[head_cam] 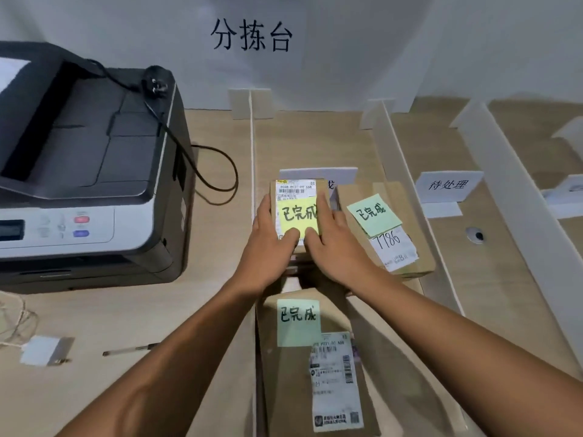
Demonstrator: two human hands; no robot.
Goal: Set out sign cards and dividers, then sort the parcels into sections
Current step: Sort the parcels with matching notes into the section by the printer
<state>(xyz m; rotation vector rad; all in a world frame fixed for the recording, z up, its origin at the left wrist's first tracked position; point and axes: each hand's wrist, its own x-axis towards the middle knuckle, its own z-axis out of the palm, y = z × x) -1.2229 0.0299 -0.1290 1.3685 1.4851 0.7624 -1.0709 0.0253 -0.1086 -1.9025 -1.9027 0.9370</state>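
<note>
Head view, sorting step. I see both hands closed on one small parcel (322, 185) that bears a yellow note (295, 216). The left hand (271, 244) grips its left edge and the right hand (331, 247) its right edge, with each thumb laid on the top face and the thumbs nearly meeting. The small parcel lies in the section between the left divider (252, 152) and the middle divider (399, 171), just in front of a sign card (318, 172) whose writing it mostly hides. I cannot tell whether it rests on the table (220, 310) or is held just above it. Two more parcels share this section: a green-note parcel (388, 247) just beside it on the right, and a near parcel (315, 389) closer to the camera, its green note worded alike. A second sign card (448, 184) stands in the next section to the right. Dividers and cards appear set out, so I judge the work to be in its sorting phase, with this parcel being placed. The next move, in my judgement, calls for a clean release that nudges neither the card behind nor the neighbouring parcel.
</note>
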